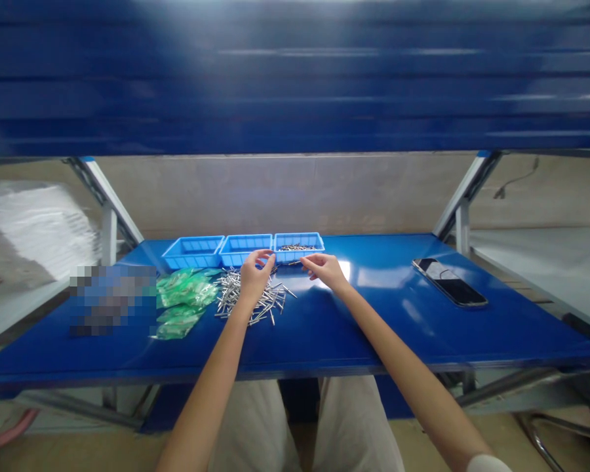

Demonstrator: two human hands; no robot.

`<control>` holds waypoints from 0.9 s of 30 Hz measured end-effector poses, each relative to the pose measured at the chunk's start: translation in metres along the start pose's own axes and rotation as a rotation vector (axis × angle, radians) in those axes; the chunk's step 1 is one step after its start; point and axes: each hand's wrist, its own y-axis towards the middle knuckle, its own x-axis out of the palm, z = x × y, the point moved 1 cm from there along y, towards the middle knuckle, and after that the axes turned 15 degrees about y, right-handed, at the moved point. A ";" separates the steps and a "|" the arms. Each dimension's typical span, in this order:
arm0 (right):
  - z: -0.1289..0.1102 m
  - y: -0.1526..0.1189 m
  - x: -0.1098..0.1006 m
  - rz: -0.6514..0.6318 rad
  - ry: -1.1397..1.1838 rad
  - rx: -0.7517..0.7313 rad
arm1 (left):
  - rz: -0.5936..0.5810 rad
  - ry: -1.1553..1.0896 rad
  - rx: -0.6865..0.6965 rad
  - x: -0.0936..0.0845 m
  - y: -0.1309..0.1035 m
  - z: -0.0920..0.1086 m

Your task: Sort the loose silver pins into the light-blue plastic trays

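Observation:
A loose pile of thin silver metal pins (pixel 229 295) lies on the blue table. Over its back edge is my left hand (pixel 256 272), thumb and fingers curled together; whatever is at their tips is too small to make out. To its right, my right hand (pixel 326 269) pinches a slim metal pin (pixel 294 263) that points left, just in front of the right blue tray (pixel 319 244). Several similar pins (pixel 295 248) lie inside that tray.
A middle blue tray (pixel 248 239) and a left blue tray (pixel 193 244) adjoin it. Green plastic bags (pixel 184 295) lie left of the pile, beside a blurred-out patch. A phone (pixel 450 282) rests at the right. A blue shelf (pixel 295 98) overhangs the table (pixel 373 328).

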 end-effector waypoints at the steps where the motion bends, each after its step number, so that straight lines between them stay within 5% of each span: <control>1: 0.000 0.003 -0.001 0.018 0.020 0.008 | 0.033 -0.001 -0.035 -0.001 0.001 -0.001; 8: -0.001 0.014 0.002 -0.024 0.102 -0.187 | 0.050 -0.011 -0.118 0.002 0.001 -0.005; 17: 0.020 -0.004 0.011 -0.346 -0.745 -0.441 | 0.040 0.023 -0.130 0.004 0.001 -0.006; 27: 0.025 -0.004 0.013 -0.266 -0.872 -0.470 | 0.018 0.072 -0.097 0.007 0.002 -0.009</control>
